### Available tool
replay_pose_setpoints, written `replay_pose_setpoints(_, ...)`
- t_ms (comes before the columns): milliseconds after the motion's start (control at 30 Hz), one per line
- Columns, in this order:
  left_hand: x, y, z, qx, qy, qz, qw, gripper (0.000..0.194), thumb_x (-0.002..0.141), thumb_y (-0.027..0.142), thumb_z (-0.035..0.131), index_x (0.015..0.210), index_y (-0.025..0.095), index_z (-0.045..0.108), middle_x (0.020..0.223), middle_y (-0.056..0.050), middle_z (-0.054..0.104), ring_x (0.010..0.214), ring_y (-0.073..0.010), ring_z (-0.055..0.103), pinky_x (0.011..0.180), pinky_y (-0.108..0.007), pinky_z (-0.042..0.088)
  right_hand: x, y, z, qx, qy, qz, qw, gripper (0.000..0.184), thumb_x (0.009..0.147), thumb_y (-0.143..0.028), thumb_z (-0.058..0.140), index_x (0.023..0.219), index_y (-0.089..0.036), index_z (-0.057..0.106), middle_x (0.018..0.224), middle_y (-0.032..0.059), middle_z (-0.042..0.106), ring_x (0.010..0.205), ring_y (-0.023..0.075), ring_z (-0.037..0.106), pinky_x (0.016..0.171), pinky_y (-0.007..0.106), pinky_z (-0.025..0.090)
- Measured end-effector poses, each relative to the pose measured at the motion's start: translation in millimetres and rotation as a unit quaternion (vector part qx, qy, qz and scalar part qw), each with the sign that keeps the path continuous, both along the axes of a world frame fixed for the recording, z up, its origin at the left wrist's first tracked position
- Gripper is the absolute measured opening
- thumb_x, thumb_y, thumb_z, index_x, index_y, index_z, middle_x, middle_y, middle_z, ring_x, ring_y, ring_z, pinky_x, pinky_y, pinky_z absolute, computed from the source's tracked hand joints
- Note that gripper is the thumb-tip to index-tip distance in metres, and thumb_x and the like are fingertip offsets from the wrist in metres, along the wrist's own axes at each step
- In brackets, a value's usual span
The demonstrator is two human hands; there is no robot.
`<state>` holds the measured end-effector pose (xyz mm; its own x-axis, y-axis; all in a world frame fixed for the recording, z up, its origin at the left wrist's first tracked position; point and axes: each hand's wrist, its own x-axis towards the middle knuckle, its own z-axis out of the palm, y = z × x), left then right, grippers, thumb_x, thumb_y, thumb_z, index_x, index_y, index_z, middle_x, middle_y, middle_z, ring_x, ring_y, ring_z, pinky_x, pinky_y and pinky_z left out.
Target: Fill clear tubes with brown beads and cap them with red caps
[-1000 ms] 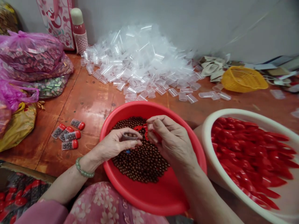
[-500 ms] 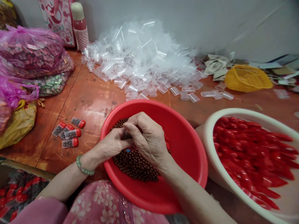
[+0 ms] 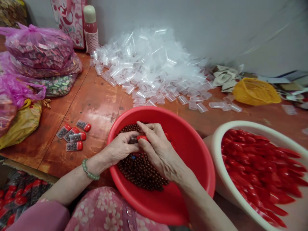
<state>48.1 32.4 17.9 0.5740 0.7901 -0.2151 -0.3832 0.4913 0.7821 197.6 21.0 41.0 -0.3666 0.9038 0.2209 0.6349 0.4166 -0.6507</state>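
Observation:
My left hand (image 3: 118,147) is closed around a small clear plastic tube (image 3: 133,140) with dark beads inside. Fingers of my right hand (image 3: 160,150) pinch a red cap (image 3: 142,138) at the tube's open end; whether it is fully seated I cannot tell. Both hands are over a red basin (image 3: 209,186) that holds a heap of brown beads (image 3: 145,176). A tiny blue bit lies among the beads. Behind my right hand, a few red pieces (image 3: 168,137) show in the basin, partly hidden.
Several filled, red-capped tubes (image 3: 77,137) lie on the table at left; more fill a box (image 3: 21,199) below. A white tub (image 3: 216,144) of red pieces stands right. Beyond are a clear-tube pile (image 3: 154,67), a yellow basket (image 3: 256,93), plastic bags (image 3: 40,51) and a bottle (image 3: 90,29).
My right hand has moved left from the red pieces to the tube in my left hand, bringing a red cap to its end. The camera view has shifted slightly.

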Motion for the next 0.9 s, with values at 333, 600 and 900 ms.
replay_pose_setpoints(333, -2, -2, 3.4, -0.054, 0.025, -0.042, 0.997, 0.033, 0.067, 0.023, 0.078, 0.095, 0.013, 0.064, 0.077, 0.000, 0.063, 0.071, -0.0093, 0.057, 0.070, -0.025, 0.042, 9, 3, 0.5, -0.091, 0.222, -0.124, 0.963, 0.017, 0.080, -0.028, 0.069, 0.096, -0.023, 0.072, 0.081, 0.0017, 0.068, 0.073, 0.0150, 0.063, 0.068, 0.029, 0.052)
replay_pose_setpoints(600, 0, -1, 5.8, -0.044, 0.019, -0.037, 0.998, 0.030, 0.061, 0.026, 0.081, 0.081, 0.012, 0.062, 0.071, 0.003, 0.059, 0.065, -0.0070, 0.051, 0.065, -0.023, 0.040, -7, 0, 1.0, -0.065, 0.244, -0.140, 0.957, 0.011, 0.076, -0.023, 0.071, 0.087, -0.022, 0.072, 0.081, 0.0021, 0.072, 0.076, 0.0166, 0.065, 0.074, 0.032, 0.053)
replay_pose_setpoints(900, 0, -1, 4.9, -0.008, 0.097, -0.056, 0.994, 0.005, 0.076, 0.011, 0.062, 0.078, 0.013, 0.058, 0.064, 0.004, 0.055, 0.059, -0.0066, 0.048, 0.060, -0.022, 0.037, 6, 1, 0.0, -0.012, 0.141, -0.061, 0.988, 0.007, 0.082, -0.023, 0.066, 0.087, -0.023, 0.069, 0.082, 0.0028, 0.072, 0.073, 0.0167, 0.065, 0.071, 0.032, 0.052)
